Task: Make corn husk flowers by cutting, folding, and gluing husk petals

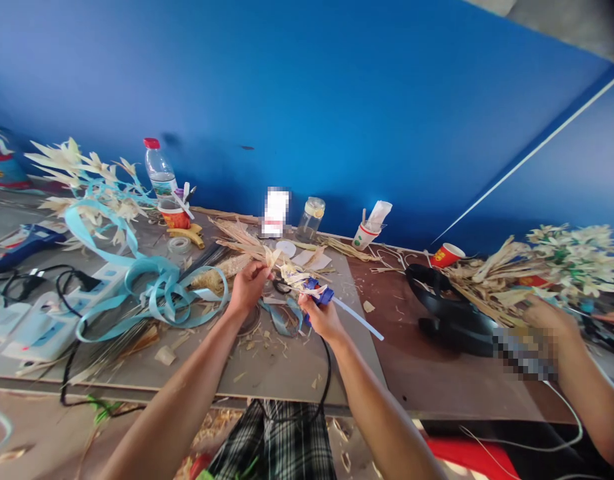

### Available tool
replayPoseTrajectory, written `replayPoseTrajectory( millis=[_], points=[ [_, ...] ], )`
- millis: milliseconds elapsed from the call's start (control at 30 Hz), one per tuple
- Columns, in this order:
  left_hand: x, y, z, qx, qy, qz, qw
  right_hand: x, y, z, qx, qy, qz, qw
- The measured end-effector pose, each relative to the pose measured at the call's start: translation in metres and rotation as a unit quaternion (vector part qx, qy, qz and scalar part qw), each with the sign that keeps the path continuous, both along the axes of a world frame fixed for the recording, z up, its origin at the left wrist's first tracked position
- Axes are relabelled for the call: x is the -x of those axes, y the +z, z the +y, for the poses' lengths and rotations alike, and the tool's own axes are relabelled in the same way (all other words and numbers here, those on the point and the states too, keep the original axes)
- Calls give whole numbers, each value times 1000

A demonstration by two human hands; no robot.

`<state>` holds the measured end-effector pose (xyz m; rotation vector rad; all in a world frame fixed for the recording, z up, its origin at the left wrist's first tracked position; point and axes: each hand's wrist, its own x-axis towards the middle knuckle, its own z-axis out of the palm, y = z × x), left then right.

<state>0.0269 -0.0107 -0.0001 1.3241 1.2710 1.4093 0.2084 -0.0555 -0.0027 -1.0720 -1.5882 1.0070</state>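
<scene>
My left hand (251,283) is closed in a pinch on a pale piece of dried husk (273,259) above the middle of the work board. Close by on the right, my right hand (323,317) grips a blue glue gun (325,294), with a long translucent glue stick (359,319) poking out of its back. Its nozzle end is hidden among pale husk scraps (291,273) between my hands. A fan of dried husks (241,235) lies just beyond my left hand. Loops of light blue ribbon (159,287) lie to its left.
Husk flowers (81,163), a water bottle (161,173) and a white power strip (71,313) are on the left. A clear jar (311,217) and paper cup (365,235) stand along the blue wall. At right are a black object (447,313), another husk bouquet (577,250) and another person's arm (587,387).
</scene>
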Motion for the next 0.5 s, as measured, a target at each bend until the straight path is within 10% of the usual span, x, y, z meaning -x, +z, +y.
replayPoseTrajectory(
  millis=[500],
  points=[
    [-5,1,-2,12,-59,-44,997,7,7,-2,-18,-21,-92,995]
  ],
)
